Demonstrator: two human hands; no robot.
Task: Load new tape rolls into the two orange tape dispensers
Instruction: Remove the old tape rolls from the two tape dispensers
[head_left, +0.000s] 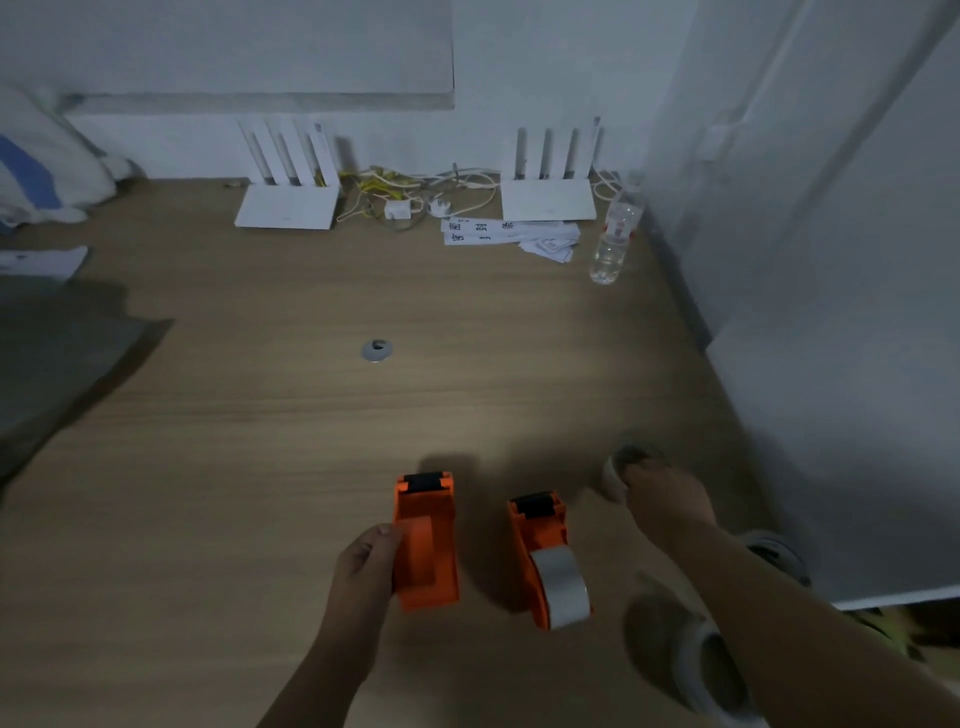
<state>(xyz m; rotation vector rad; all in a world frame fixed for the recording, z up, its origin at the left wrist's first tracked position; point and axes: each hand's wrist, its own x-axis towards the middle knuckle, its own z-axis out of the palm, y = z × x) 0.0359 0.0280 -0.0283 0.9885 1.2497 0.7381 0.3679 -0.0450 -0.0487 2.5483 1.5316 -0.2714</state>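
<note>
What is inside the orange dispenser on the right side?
The right orange dispenser holds a grey tape roll in its rear part. The roll's core and its mount are hidden by the roll itself. The left orange dispenser shows no roll.

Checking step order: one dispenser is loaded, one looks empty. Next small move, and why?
Probably lift the tape roll under the right hand and carry it to the left dispenser. That dispenser shows no roll and the left hand steadies it, while the right dispenser already carries a grey roll.
</note>
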